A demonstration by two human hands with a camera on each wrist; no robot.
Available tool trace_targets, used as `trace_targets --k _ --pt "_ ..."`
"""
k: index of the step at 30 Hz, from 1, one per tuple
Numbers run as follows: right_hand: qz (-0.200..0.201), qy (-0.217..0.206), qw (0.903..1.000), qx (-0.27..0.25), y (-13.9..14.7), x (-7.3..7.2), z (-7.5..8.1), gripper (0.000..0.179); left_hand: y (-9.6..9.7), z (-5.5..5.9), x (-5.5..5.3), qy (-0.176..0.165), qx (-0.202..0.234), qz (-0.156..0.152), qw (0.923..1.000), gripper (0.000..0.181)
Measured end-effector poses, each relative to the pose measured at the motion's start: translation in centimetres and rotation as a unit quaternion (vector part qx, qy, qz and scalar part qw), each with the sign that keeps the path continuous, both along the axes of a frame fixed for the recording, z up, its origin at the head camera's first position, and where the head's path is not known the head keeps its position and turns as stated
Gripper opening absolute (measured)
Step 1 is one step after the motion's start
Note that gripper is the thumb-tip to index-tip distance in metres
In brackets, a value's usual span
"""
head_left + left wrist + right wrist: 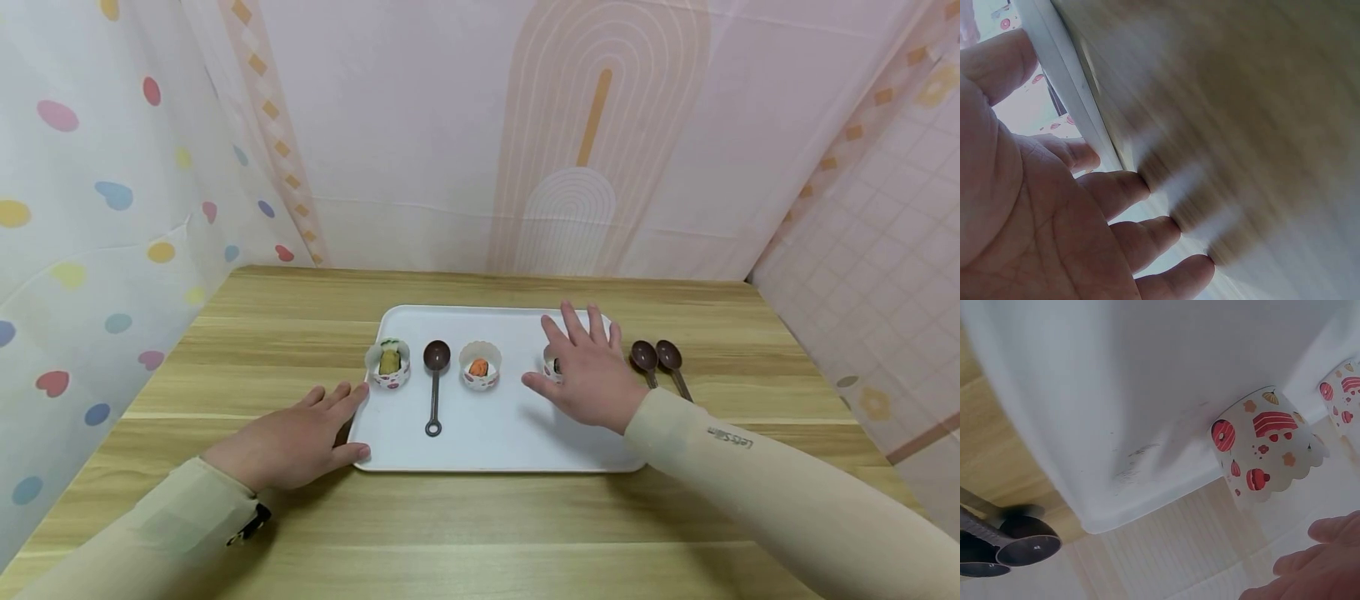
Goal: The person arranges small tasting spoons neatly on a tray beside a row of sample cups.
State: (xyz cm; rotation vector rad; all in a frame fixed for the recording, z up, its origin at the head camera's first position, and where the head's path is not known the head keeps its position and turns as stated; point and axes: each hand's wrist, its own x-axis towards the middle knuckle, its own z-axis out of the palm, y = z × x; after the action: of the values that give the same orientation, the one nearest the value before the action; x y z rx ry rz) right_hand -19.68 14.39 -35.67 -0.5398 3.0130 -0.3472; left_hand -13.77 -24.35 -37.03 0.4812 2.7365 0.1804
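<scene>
Sleeves (pixel 795 483), splayed left hand (pixel 288 442), splayed right hand (pixel 588 371), tray (pixel 502 433) on wooden table (pixel 480 533), patterned curtains (pixel 420 125)

A flat, light yellow-brown, wood-grained table (pixel 480 517) spread beneath the left hand (pixel 288 442) and the right hand (pixel 588 375), reaching well beyond their fingertips. Directly on it lay a smooth, white, rectangular tray (pixel 495 437) with rounded corners, its left edge just beside the left fingers, its right part beneath the right fingers. Two dark brown, round-bowled, long-handled spoons (pixel 642 356) lay side by side to the right of the right fingers, outside the tray.
</scene>
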Motion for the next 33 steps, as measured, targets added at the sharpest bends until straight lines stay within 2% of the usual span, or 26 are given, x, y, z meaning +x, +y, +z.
trace_targets --k 33 --pt "-0.04 -0.009 0.9991 -0.007 3.4 0.3 -0.2 0.091 0.0 0.1 0.1 0.003 0.003 0.001 1.0 0.095"
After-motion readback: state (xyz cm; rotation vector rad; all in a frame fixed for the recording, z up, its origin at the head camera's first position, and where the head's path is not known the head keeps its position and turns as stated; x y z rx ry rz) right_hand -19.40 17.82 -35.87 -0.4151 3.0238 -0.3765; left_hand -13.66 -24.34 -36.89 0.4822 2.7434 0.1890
